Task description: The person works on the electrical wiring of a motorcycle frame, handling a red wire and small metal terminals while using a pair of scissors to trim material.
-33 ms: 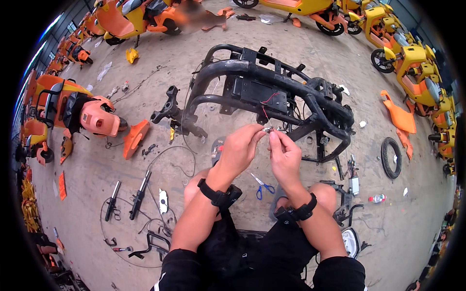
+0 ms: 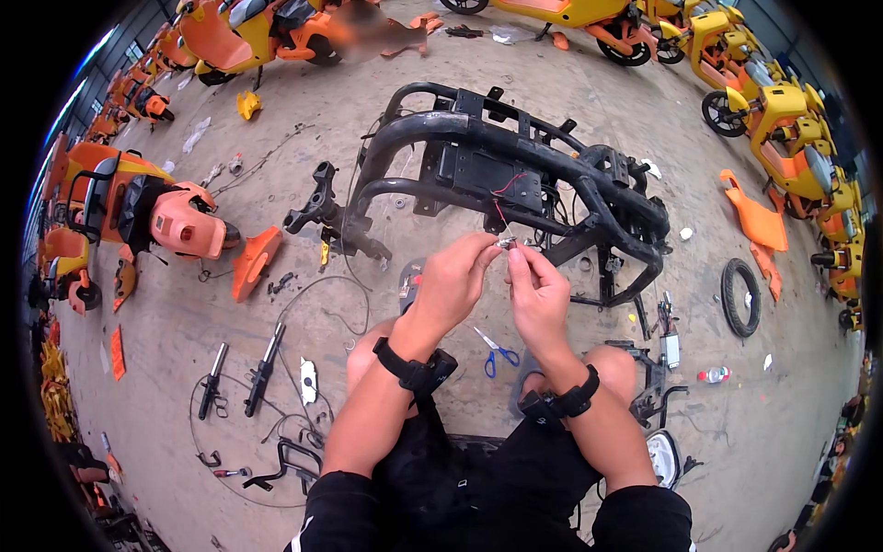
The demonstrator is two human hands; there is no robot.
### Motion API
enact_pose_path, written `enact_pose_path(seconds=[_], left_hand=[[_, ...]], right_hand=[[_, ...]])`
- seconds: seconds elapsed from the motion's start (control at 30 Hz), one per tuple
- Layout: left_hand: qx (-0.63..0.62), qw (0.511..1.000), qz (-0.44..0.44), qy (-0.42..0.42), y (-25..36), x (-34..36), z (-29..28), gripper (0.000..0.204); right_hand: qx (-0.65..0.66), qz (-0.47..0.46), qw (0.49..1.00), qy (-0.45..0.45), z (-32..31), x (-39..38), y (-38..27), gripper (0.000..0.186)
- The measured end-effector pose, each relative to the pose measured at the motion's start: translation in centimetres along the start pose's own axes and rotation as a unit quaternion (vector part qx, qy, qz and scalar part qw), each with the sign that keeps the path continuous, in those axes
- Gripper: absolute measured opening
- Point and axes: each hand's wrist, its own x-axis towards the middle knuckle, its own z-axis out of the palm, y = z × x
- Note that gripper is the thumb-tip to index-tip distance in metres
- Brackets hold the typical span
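My left hand and my right hand meet in front of the black scooter frame. Both are closed in a pinch on a small silvery connector, partly covered by the fingertips. A thin red wire runs down to it from the black box inside the frame. On the floor below my hands lie scissors with blue handles. Just left of the frame stands a black fork bracket.
Two shock absorbers, cables and a bent black bracket lie at the left. At the right are a tyre, a plastic bottle and orange panels. Orange and yellow scooters line the sides and back.
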Motion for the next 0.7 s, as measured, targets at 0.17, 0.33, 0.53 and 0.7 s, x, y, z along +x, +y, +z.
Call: enact_pose_path(seconds=[0.17, 0.33, 0.53, 0.7], left_hand=[[-0.023, 0.997, -0.061, -0.037, 0.3, -0.1, 0.1, 0.014], [-0.036, 0.997, -0.068, -0.019, 1.1, 0.3, 0.2, 0.018], [-0.005, 1.0, -0.025, 0.001, 0.7, 0.6, -0.3, 0.014], [-0.018, 0.999, -0.036, 0.009, 1.0, 0.7, -0.4, 0.014]], right_hand=[[0.0, -0.003, 1.0, 0.006, -0.3, 0.6, 0.1, 0.02], [-0.1, -0.144, 0.984, 0.037, -0.3, 1.1, -0.6, 0.018], [-0.192, -0.156, 0.969, 0.022, -0.9, 2.0, -2.0, 0.015], [-0.276, -0.236, 0.931, 0.013, -1.2, 4.0, -3.1, 0.012]])
